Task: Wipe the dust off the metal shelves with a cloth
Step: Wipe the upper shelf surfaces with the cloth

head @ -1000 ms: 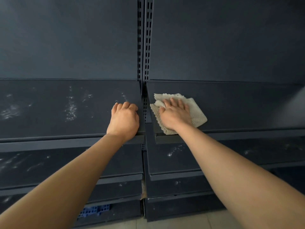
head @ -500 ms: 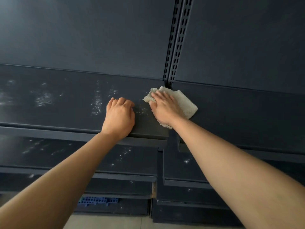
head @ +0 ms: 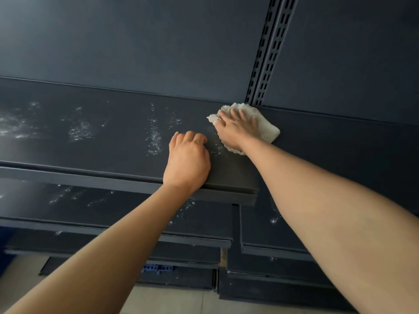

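Dark metal shelving fills frame, slotted upright at upper right. Your right hand lies flat, fingers spread, pressing pale cloth onto top shelf at its back right corner, just below upright; nothing pinched, palm pressure does work. Your left hand sits loosely curled, holding nothing, knuckles on shelf near front edge, likely bracing your reach. White dust patches lie left of centre, lower shelves speckled too. Judgement: sweep leftward next.
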Demonstrator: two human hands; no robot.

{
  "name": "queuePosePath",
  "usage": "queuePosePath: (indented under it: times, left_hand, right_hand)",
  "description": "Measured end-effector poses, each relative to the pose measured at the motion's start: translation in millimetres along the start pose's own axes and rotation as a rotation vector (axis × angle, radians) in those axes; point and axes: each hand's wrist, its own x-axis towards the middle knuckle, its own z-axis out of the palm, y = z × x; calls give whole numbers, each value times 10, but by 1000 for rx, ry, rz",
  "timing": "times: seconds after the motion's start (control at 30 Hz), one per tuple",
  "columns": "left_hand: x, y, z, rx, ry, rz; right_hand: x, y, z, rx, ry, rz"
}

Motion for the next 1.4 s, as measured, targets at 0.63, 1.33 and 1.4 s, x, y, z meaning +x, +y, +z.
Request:
queuePosePath:
  times: [0.63, 1.33, 1.4]
  left_hand:
    - [-22, -303, -257, 27, -93, 87]
    - [-10, -309, -195, 84, 32, 16]
    - [-15, -309, -193, 85, 37, 22]
  right_hand:
    - [-809, 14, 74, 55, -18, 12]
    - [41, -388, 55, -54, -10, -207]
    - [-103, -376, 87, -38, -2, -246]
